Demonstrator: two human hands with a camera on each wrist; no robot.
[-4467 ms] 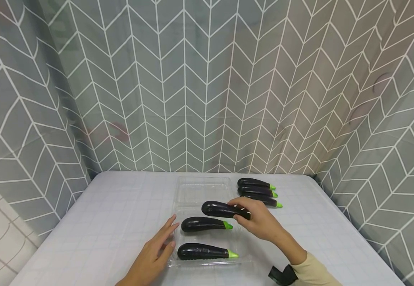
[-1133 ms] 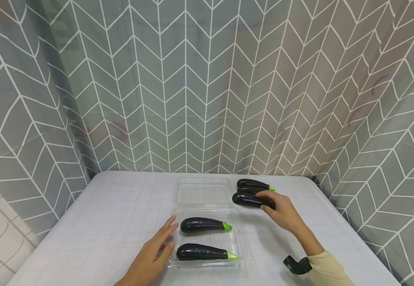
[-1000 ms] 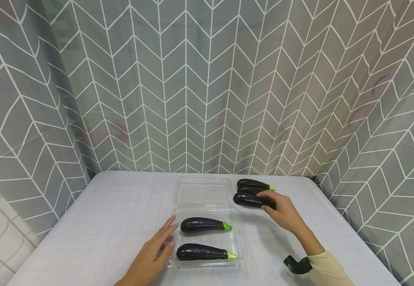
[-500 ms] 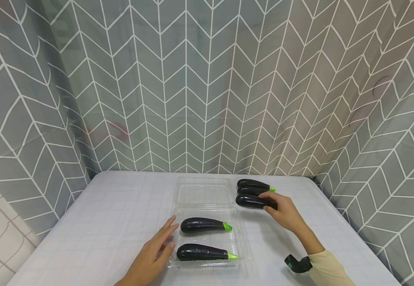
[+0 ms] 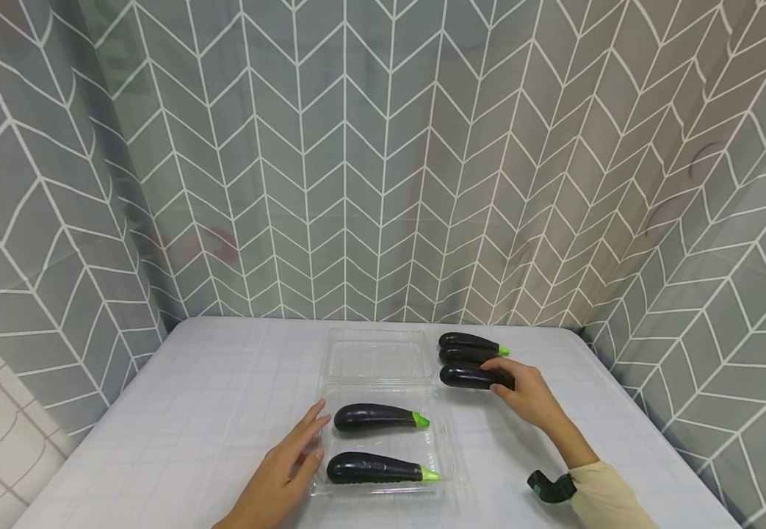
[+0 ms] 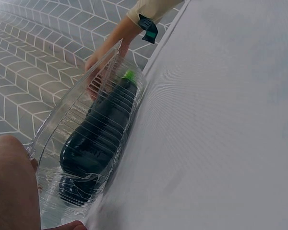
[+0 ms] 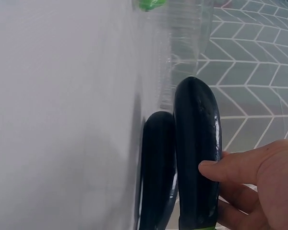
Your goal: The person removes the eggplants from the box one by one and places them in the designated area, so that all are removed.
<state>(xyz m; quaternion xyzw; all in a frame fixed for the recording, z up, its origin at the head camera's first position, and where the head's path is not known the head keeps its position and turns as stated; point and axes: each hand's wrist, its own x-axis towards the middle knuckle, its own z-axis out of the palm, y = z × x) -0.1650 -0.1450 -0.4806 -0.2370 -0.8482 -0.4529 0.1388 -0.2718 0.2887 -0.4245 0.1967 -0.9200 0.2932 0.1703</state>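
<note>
My right hand (image 5: pixel 521 389) grips the green-stem end of a dark eggplant (image 5: pixel 468 376) at the table's back right. Behind it lie two more eggplants side by side; the rearmost eggplant (image 5: pixel 467 340) shows its green tip. In the right wrist view the held eggplant (image 7: pixel 197 143) is above another eggplant (image 7: pixel 158 167) on the table. My left hand (image 5: pixel 283 470), fingers extended, touches the left rim of a clear plastic clamshell box (image 5: pixel 445 441). Two eggplants lie apart in its tray: a rear eggplant (image 5: pixel 376 416) and a front eggplant (image 5: pixel 372 467).
The clamshell's lid (image 5: pixel 376 360) lies folded back behind the tray. A white cloth covers the table (image 5: pixel 211 397). Grey patterned curtains (image 5: pixel 383 162) rise behind and along both sides. A black device (image 5: pixel 550 487) is strapped at the right wrist.
Since 4.5 seconds ago my right hand has carried the eggplant from above the tray to the back-right group. Over the last second it shifted slightly right and nearer. My left hand stays put.
</note>
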